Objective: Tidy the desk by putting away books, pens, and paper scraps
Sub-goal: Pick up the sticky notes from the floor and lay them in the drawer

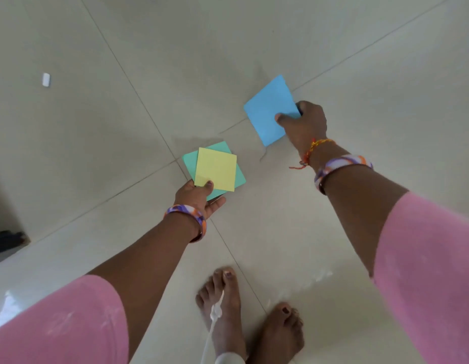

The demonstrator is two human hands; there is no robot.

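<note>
A blue paper square (270,109) sits at centre right, low over the pale tiled floor (97,127). Whether its far corner touches the tiles is unclear. The right hand (304,122) pinches its right edge, thumb on top and fingers hidden beneath. To the near left, the left hand (199,197) holds two more squares fanned together: a yellow square (216,169) on top of a green square (222,153), with the thumb pressing the yellow one's near corner and the fingers spread underneath. Both hands are closed on paper, not open.

The step in hand appears to be gathering loose paper from the floor. To do it well, the right hand would lift the blue square clear without creasing it, then lay it flat on the yellow one so the left thumb can clamp all three. Squaring the edges would make the stack less likely to slip.

Far left, well apart from the hands, a small white object (46,79) lies on the floor; it is too small to identify and may also need collecting. Two bare feet (249,316) stand at the near edge, with pink sleeves (425,258) on both arms and patterned bangles (187,214) at the wrists.
</note>
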